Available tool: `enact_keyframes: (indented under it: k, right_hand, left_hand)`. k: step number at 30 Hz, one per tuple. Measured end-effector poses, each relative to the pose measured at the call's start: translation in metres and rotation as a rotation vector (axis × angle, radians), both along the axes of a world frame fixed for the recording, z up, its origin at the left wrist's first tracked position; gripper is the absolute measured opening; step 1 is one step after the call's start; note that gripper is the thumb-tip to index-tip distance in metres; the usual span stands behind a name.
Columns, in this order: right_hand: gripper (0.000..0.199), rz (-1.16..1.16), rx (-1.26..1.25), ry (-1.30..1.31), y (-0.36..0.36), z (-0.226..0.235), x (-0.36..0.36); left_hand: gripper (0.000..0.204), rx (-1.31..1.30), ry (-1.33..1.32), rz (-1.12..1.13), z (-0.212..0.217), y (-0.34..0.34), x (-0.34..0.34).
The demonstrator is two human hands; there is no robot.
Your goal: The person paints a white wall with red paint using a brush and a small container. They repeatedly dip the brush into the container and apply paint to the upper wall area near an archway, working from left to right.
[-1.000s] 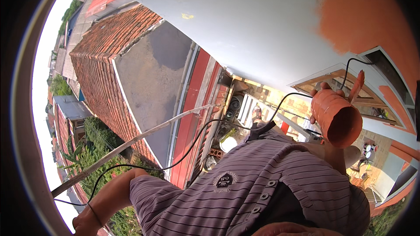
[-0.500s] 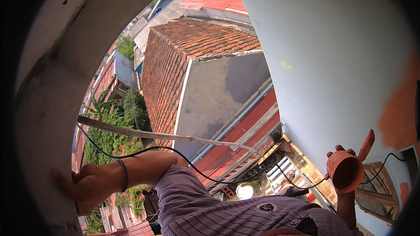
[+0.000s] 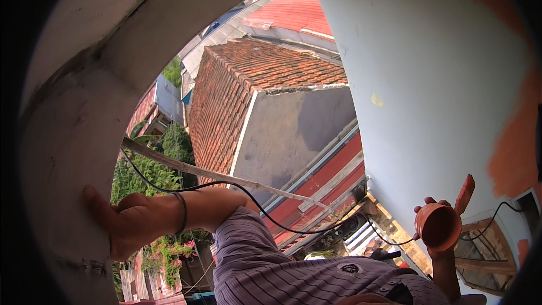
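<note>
Two hands were at work, well apart from each other. Your left hand point(image 3: 127, 220) lay flat against the curved white wall point(image 3: 73, 135), fingers point(image 3: 96, 203) spread and pressed to the plaster, holding nothing; a dark band point(image 3: 182, 213) circled the wrist just behind it. Beyond those fingers, a thin pale pole point(image 3: 226, 176) and a black cable point(image 3: 282, 223) ran across the open gap, with green plants point(image 3: 144, 178) far below.

Your right hand point(image 3: 435, 231) was curled around an orange cup point(image 3: 439, 227), its mouth turned toward you, fingers wrapped over its far side so only their tips showed at the rim. A brush point(image 3: 464, 194) coated in orange paint stuck up just beside the cup, touching the same grip; I could not tell exactly which fingers pinned it. Beyond those fingers stood the pale blue wall point(image 3: 418, 79), with orange painted patches point(image 3: 516, 147) to the right of them.

Between the two hands, your striped shirt point(image 3: 293, 277) filled the lower view. Past the gap, a tiled roof point(image 3: 254, 73) and a grey wall point(image 3: 299, 130) lay far beneath.
</note>
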State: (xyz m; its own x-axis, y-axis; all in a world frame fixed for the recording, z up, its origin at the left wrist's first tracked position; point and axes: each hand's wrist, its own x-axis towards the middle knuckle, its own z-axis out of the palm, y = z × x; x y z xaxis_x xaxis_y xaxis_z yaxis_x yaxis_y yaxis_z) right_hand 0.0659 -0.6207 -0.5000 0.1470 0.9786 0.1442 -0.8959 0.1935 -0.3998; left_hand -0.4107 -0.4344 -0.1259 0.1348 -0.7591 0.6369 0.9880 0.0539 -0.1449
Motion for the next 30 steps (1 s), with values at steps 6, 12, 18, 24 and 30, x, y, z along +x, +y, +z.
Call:
enact_keyframes:
  k: [6,12,18,24,30]
  right_hand:
    - [0.066,-0.162,0.006,-0.218,-0.021,-0.003,-0.001]
    - [0.099,-0.189,-0.063,-0.359,-0.012,0.014,-0.005]
    - [0.086,-0.026,0.04,-0.325,0.011,0.035,-0.011]
    - [0.055,0.031,0.068,-0.32,0.022,0.037,-0.013]
    - [0.055,0.035,-0.045,-0.219,0.019,0.042,-0.014]
  left_hand:
    - [0.026,0.017,0.011,-0.456,-0.002,0.002,0.018]
    - [0.019,-0.094,0.003,0.285,-0.013,-0.004,-0.003]
    - [0.04,-0.191,0.028,-0.158,-0.014,-0.006,-0.014]
    - [0.054,-0.236,0.03,-0.381,-0.009,-0.006,0.009]
    - [0.023,-0.373,-0.131,-0.633,-0.036,-0.022,0.034]
